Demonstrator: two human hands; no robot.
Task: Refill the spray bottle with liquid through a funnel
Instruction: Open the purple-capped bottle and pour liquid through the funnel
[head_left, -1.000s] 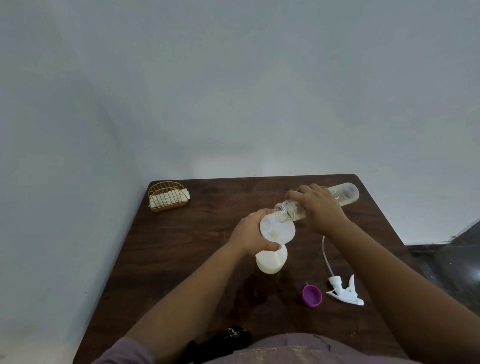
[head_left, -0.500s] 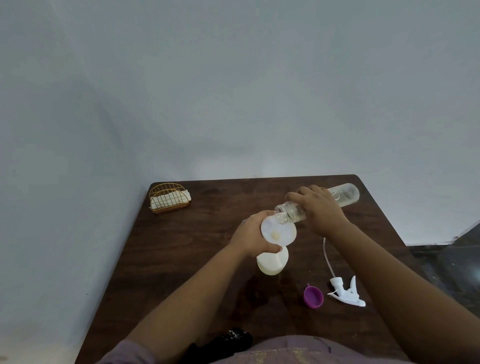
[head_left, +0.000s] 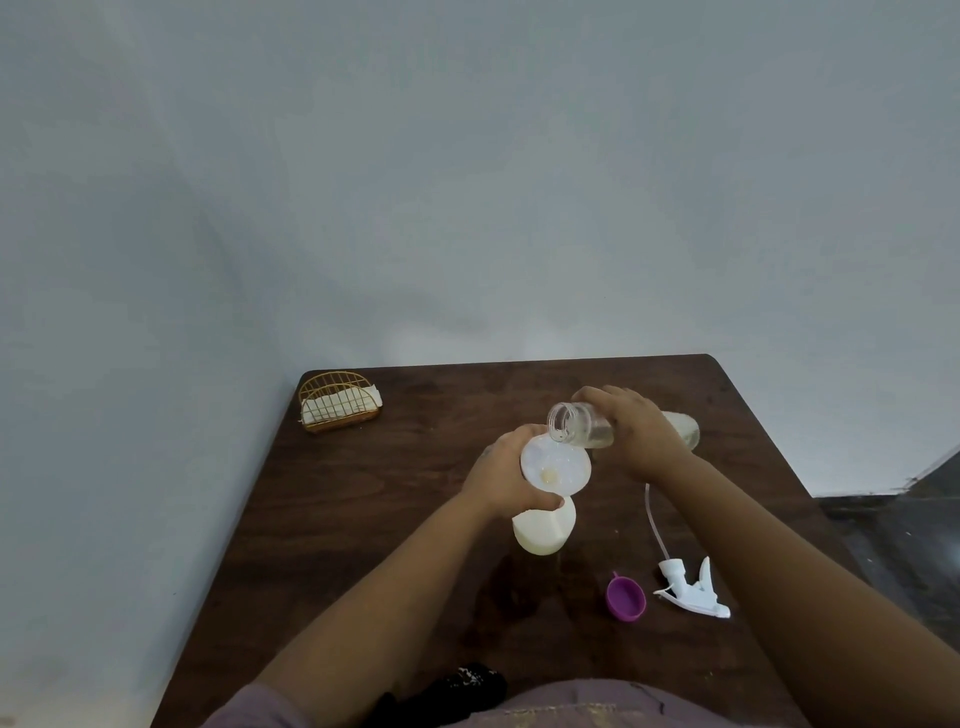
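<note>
A white spray bottle stands on the brown table with a white funnel in its neck. My left hand grips the funnel and the bottle's top from the left. My right hand holds a clear bottle tipped sideways, its open mouth just above the funnel's far rim. A little pale liquid lies in the funnel's centre and in the clear bottle. The white spray trigger head with its dip tube lies on the table to the right.
A purple cap lies beside the trigger head. A gold wire holder with white napkins stands at the far left corner. A dark object sits at the near table edge. The wall rises behind the table.
My right hand has swung the clear bottle so its mouth faces more toward me and sits higher over the funnel. My left hand has kept its grip.
</note>
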